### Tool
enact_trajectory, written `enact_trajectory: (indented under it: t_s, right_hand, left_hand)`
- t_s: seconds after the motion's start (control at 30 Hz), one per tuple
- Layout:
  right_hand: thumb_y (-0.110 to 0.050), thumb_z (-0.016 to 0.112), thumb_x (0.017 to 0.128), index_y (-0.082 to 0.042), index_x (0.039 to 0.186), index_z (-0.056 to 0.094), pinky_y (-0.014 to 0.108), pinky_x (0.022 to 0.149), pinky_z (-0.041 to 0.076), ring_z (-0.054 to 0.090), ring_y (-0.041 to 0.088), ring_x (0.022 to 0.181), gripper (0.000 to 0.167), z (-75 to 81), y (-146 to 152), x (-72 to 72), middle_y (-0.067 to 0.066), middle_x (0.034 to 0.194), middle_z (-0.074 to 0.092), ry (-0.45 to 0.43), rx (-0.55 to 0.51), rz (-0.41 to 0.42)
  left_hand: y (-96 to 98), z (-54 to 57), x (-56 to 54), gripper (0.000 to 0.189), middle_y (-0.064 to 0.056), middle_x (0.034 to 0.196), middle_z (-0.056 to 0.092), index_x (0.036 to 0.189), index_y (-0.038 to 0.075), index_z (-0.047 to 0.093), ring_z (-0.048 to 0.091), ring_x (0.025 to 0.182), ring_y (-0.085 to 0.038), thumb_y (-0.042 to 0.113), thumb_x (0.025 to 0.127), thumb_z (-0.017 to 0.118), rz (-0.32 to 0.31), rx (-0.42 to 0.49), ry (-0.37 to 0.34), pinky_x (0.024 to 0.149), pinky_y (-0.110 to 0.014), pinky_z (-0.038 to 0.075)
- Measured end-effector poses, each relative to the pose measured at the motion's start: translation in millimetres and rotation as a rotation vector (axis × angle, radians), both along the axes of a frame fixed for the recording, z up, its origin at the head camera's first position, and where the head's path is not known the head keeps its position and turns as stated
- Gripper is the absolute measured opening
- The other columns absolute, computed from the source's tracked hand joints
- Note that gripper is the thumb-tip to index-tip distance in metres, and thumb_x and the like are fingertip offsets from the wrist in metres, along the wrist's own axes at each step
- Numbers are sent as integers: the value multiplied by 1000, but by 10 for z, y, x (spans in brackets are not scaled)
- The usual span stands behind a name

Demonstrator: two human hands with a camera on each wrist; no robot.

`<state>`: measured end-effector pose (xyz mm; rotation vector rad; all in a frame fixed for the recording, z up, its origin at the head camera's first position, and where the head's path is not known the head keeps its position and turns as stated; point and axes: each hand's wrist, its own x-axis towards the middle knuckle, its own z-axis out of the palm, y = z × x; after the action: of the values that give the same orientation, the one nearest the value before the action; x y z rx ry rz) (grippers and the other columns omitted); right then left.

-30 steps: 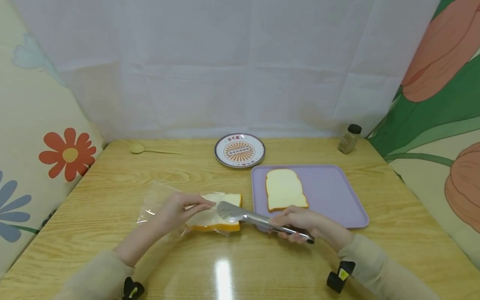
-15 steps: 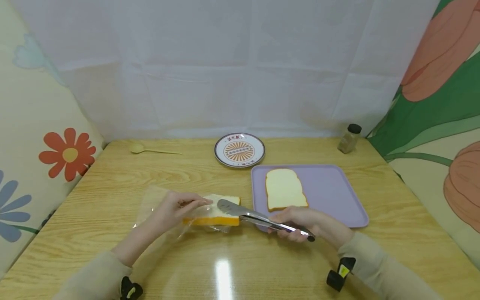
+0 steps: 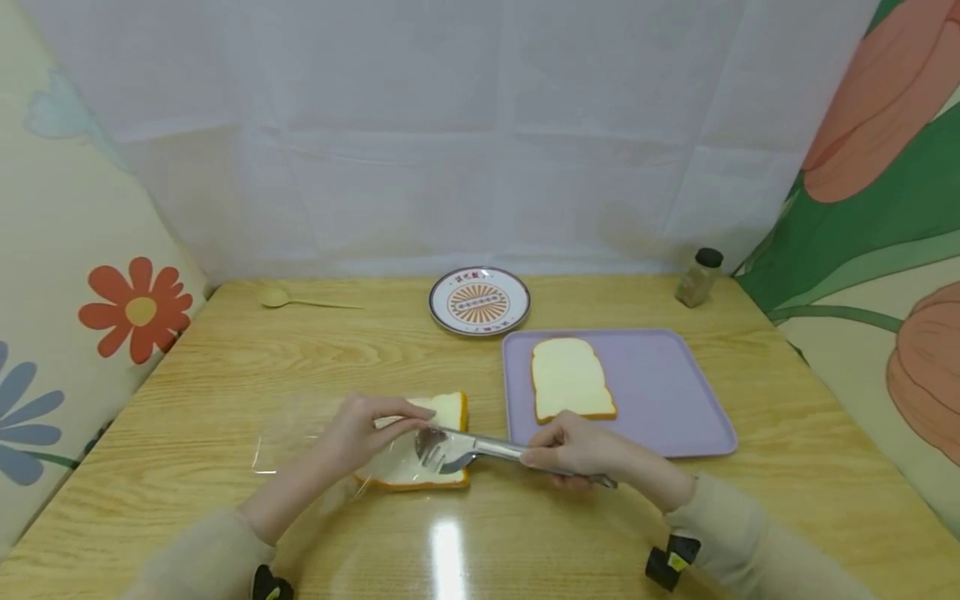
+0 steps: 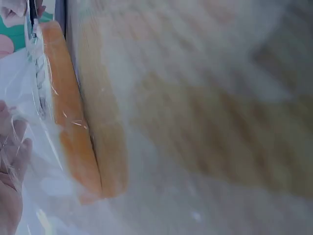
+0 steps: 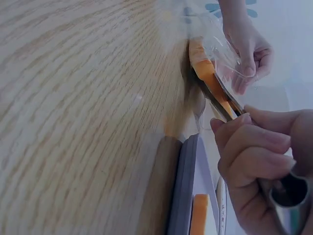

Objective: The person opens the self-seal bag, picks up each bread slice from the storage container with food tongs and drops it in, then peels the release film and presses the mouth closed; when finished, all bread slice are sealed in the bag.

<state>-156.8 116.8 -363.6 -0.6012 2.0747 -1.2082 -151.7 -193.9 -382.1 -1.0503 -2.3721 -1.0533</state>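
In the head view my left hand (image 3: pixel 360 437) pinches the edge of a clear plastic bag (image 3: pixel 288 437) at the left centre of the table. Partly inside the bag lies a bread slice (image 3: pixel 450 407), white with an orange-brown crust. My right hand (image 3: pixel 577 450) grips metal tongs (image 3: pixel 495 447), whose slotted end lies over the slice. The right wrist view has the tong arms (image 5: pixel 230 98) on either side of the slice's crust (image 5: pixel 206 71). From the left wrist, the crust (image 4: pixel 73 112) shows beneath shiny film; the far tong arm is hidden.
Right of the hands, a purple tray (image 3: pixel 667 392) holds another bread slice (image 3: pixel 570 379). Behind are a patterned plate (image 3: pixel 480 302), a yellowish spoon (image 3: pixel 300 300) and a black-capped jar (image 3: pixel 698 279). A white cloth (image 3: pixel 480 150) hangs at the table's back edge.
The tong-held bread slice has moved left and nearer to me, deeper into the bag. My right hand has shifted slightly left with the tongs; my left hand stays at the bag's edge.
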Motion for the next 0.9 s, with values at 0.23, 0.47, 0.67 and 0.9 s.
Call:
enact_trajectory:
  t_s: [0.23, 0.47, 0.67, 0.9]
  right_hand:
    - [-23, 61, 92, 3, 81, 70, 17, 32, 32, 38, 4, 33, 29, -3, 35, 18, -2, 47, 51, 12, 16, -29]
    - [-24, 60, 92, 5, 86, 69, 17, 31, 32, 38, 4, 33, 31, -31, 63, -3, -2, 49, 51, -40, 2, -23]
    - [-26, 60, 92, 12, 84, 62, 17, 31, 31, 38, 3, 34, 40, -77, 111, -59, -3, 50, 52, -110, -42, -73]
    - [-21, 61, 92, 5, 82, 67, 18, 29, 30, 36, 3, 32, 30, -12, 22, -35, 1, 48, 49, 119, -70, 16]
  left_hand:
    - [-57, 100, 57, 20, -6, 100, 73, 101, 9, 73, 69, 95, -26, 16, 83, 71, 130, -120, -192, 84, -39, 57]
    - [-4, 151, 35, 11, -4, 87, 74, 90, 8, 74, 72, 80, -16, 3, 82, 69, 53, -121, -141, 74, -23, 59]
    - [-2, 92, 2, 16, -5, 83, 74, 86, 5, 74, 71, 78, -14, -6, 76, 71, 100, 30, -39, 73, -14, 56]
    - [75, 6, -64, 27, -8, 82, 74, 85, 5, 74, 71, 78, -9, -14, 67, 74, 192, 132, 199, 74, -7, 52]
